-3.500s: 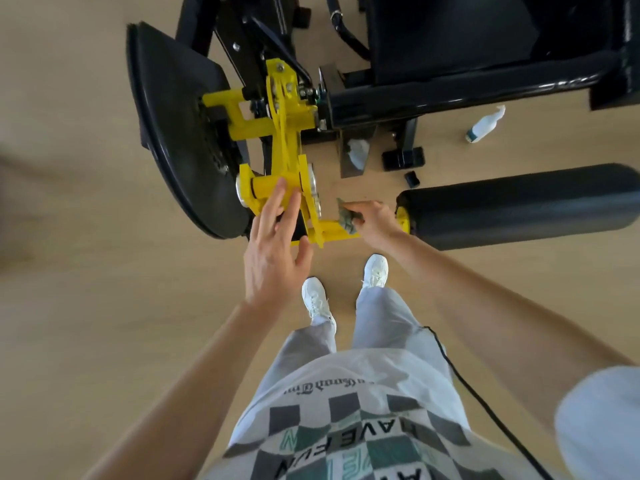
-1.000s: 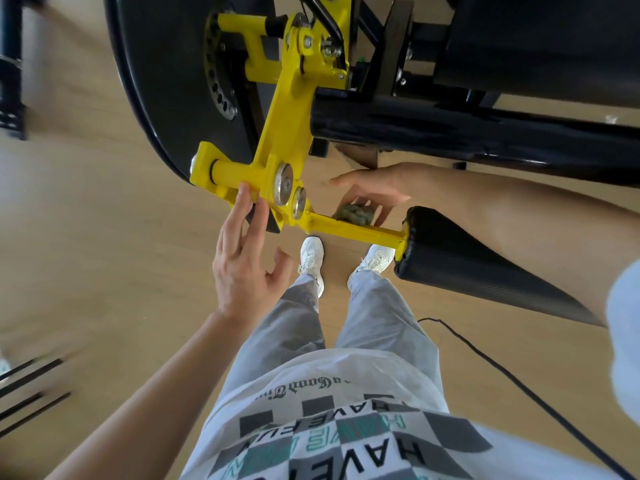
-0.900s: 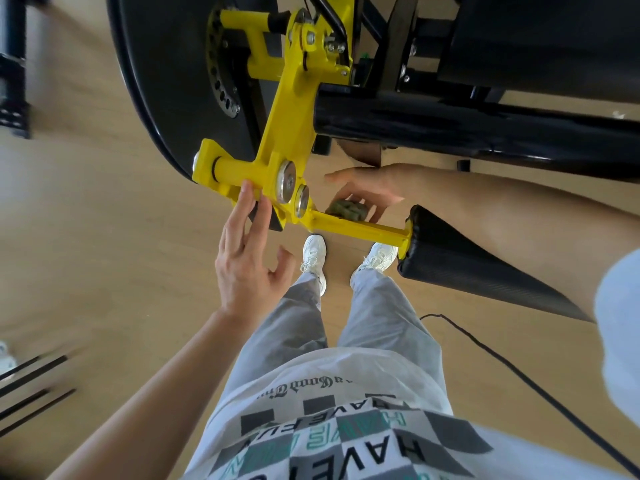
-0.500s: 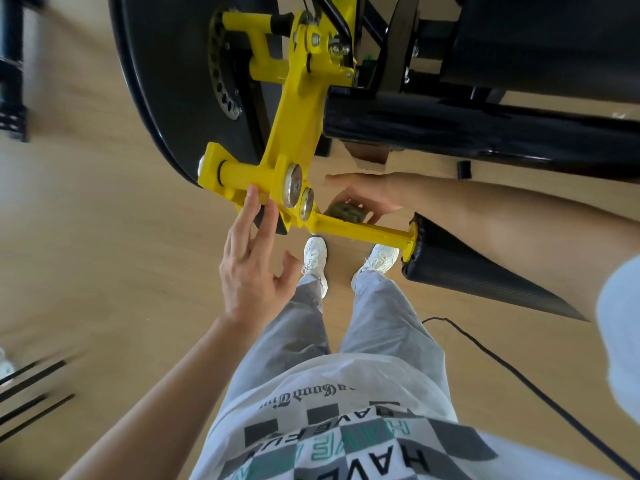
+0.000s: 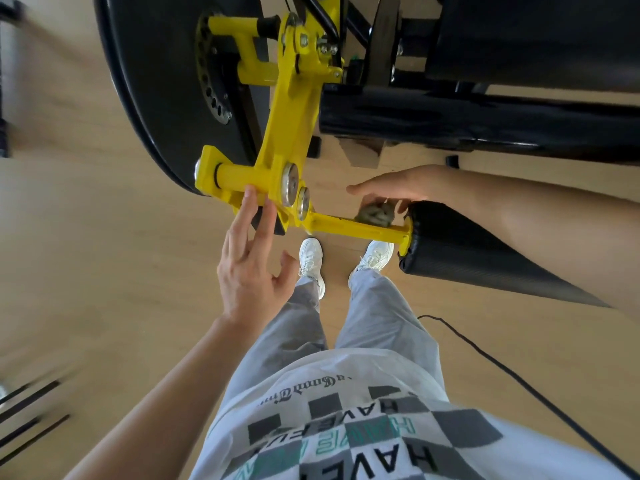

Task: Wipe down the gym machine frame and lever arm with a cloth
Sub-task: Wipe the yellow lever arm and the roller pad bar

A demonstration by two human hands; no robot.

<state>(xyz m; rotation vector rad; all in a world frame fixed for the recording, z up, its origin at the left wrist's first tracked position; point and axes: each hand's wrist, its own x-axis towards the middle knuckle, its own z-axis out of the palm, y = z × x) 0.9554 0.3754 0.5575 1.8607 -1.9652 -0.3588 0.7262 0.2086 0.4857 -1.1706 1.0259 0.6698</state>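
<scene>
- Shirt and grey trousers fill the nearest ground, white shoes below on the pale wooden floor [image 5: 86, 271], a thin black cable [image 5: 512, 379] trailing off to our right.
- Next out, our left hand [image 5: 251, 271] is spread wide and holds nothing; two fingertips rest on the lower edge of the yellow lever arm [image 5: 291, 126] near its steel bosses, steadying it, we judge.
- Our right hand [image 5: 398, 188] reaches in from the right, its grip curled down on the cloth [image 5: 375, 214], a grey-green wad pressed to the top of the yellow bar [image 5: 360, 230].
- That bar runs left to right, from the bosses to the black roller pad [image 5: 467, 251]; the cloth sits just beside the pad end, so the unwiped length lies leftward, toward our left hand. The right hand is the nearer and should draw along that axis.
- Farther off stand the black frame tube [image 5: 450, 123] and the dark disc guard [image 5: 156, 81], not yet under the cloth.
</scene>
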